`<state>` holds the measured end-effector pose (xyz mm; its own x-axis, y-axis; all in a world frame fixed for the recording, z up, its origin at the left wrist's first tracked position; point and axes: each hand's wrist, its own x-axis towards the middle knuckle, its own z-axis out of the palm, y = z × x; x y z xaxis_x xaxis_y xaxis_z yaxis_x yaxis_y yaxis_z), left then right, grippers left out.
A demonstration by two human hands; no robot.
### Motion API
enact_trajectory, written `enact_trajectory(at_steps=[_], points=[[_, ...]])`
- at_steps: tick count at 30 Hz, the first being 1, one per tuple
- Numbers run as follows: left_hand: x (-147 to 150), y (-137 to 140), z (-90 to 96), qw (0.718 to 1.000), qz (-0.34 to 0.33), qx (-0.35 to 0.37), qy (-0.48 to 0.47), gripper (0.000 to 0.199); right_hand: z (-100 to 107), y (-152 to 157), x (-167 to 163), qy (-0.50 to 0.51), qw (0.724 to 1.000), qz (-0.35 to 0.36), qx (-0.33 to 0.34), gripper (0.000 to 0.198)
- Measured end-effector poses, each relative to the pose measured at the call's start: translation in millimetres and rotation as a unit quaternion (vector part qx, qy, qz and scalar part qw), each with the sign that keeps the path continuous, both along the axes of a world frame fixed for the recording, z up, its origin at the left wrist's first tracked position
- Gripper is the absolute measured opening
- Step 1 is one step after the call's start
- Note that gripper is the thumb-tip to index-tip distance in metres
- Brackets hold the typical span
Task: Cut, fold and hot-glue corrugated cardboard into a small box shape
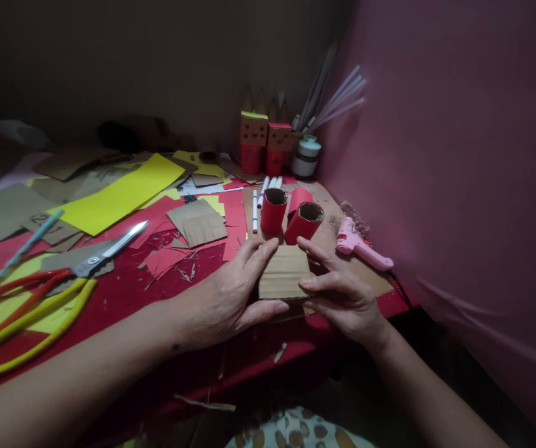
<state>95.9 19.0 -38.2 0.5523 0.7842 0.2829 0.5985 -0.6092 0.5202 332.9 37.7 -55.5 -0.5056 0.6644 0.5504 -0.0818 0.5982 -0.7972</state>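
Observation:
Between my two hands is a small cardboard box with a ribbed face turned up toward me. My left hand grips its left side, thumb along the near edge and fingers at the far corner. On the right side, my right hand holds it with the fingertips on its edge and top. Just beyond the box stand two red paper-covered cardboard tubes, a left tube and a right tube, both with open tops. Another red piece is partly hidden behind them.
Large scissors with red and yellow handles lie at left among yellow paper, cardboard squares and red scraps. A pink glue gun rests at right. White markers, two cardboard figures and a jar stand farther back.

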Motion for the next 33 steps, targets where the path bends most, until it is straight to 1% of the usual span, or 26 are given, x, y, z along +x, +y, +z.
enact_trajectory(at_steps=[3,7,9,12,14,18,21,23,26,29,33], points=[[-0.5,0.7,0.1,1.000,-0.001,-0.007,0.005,0.074,-0.6,-0.2,-1.1,0.011,1.000,-0.007,-0.008,0.036],[0.5,0.5,2.5,1.000,-0.006,-0.011,0.006,0.073,-1.2,1.6,0.6,0.001,1.000,-0.017,-0.013,0.033],[0.7,0.2,3.4,1.000,0.001,-0.013,0.011,0.072,-1.2,3.3,2.5,-0.003,1.000,-0.010,-0.017,0.035],[0.7,-0.3,4.2,0.999,0.007,-0.013,0.028,0.071,-1.9,6.2,4.1,0.007,1.000,0.021,-0.018,0.039],[1.0,-1.0,5.3,0.999,0.013,-0.009,0.041,0.070,-3.1,7.6,3.8,0.018,0.999,0.033,-0.020,0.038],[1.4,-2.5,9.0,0.997,0.036,-0.004,0.065,0.070,-6.5,9.0,1.3,0.036,0.999,0.017,-0.021,0.031],[0.1,-2.4,9.5,0.995,0.034,-0.012,0.090,0.073,-8.0,10.1,0.2,0.041,0.999,0.007,-0.005,0.026],[-1.0,-1.7,8.4,0.995,0.038,-0.004,0.094,0.072,-7.7,11.1,0.3,0.032,0.999,0.003,0.012,0.023],[-1.7,-0.7,7.1,0.995,0.041,0.006,0.093,0.071,-6.1,12.4,1.4,0.023,0.999,0.002,0.039,0.021],[-1.1,-0.8,7.6,0.995,0.040,-0.006,0.092,0.071,-4.9,13.1,2.3,0.023,0.998,0.001,0.064,0.020],[-0.5,-1.6,9.1,0.997,0.040,-0.024,0.069,0.070,-5.1,13.3,2.7,0.018,0.997,0.001,0.078,0.019]])
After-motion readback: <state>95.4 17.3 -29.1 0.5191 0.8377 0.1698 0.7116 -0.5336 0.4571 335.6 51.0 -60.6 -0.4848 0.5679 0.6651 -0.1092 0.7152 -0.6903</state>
